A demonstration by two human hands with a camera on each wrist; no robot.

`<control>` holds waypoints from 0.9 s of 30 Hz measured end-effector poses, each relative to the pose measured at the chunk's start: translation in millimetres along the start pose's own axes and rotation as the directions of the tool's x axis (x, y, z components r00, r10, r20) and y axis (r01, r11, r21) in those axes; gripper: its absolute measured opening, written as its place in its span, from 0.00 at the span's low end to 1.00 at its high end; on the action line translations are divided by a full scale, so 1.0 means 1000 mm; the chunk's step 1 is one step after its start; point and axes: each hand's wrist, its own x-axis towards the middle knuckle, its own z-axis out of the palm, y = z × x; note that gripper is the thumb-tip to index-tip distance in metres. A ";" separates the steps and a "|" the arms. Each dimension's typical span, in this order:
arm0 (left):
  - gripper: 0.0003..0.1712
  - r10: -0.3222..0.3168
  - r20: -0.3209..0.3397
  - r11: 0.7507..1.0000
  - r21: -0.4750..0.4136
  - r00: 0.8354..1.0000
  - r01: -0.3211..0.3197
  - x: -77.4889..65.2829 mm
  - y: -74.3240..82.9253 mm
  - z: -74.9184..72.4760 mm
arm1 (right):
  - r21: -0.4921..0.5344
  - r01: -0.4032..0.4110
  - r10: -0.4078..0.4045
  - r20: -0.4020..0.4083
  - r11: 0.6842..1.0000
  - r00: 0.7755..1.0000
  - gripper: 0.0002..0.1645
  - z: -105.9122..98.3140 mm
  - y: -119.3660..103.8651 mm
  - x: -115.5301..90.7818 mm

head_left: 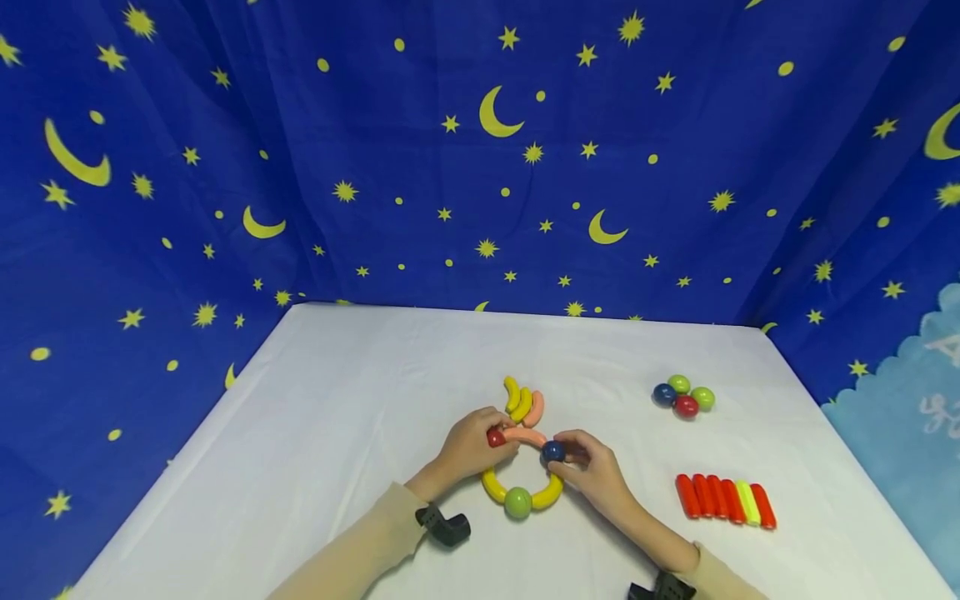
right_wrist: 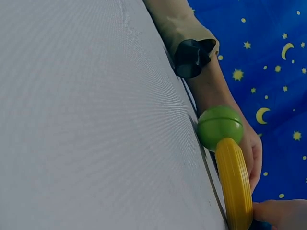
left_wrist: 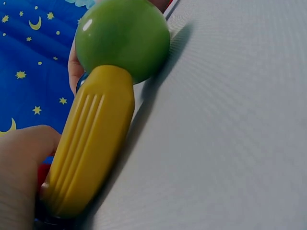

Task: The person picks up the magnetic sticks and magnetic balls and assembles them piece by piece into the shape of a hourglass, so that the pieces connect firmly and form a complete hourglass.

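A ring of toy pieces lies on the white table: a red ball [head_left: 496, 437], a pink curved rod [head_left: 525, 435], a blue ball [head_left: 552, 452], two yellow curved rods [head_left: 547, 493] and a green ball [head_left: 517, 502] at the near side. My left hand [head_left: 474, 443] pinches the red ball at the ring's left. On the right, my right hand [head_left: 596, 477] holds the blue ball between thumb and fingers. In the left wrist view, one yellow rod [left_wrist: 91, 148] meets the green ball [left_wrist: 122, 40]. The right wrist view shows the other yellow rod [right_wrist: 233, 182] beside my right thumb.
Just behind the ring lie two loose yellow curved rods [head_left: 521, 406] and a pink one [head_left: 534, 410]. A cluster of green, blue and red balls [head_left: 686, 407] sits at the back right. Nearer, several red straight rods [head_left: 705, 496] and a lime one [head_left: 747, 502] form a row.
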 end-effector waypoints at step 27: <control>0.17 0.207 0.141 0.961 -0.212 0.968 -0.175 -0.001 0.002 -0.001 | -0.073 -0.031 0.022 -0.127 0.997 0.992 0.26 -0.007 0.003 0.005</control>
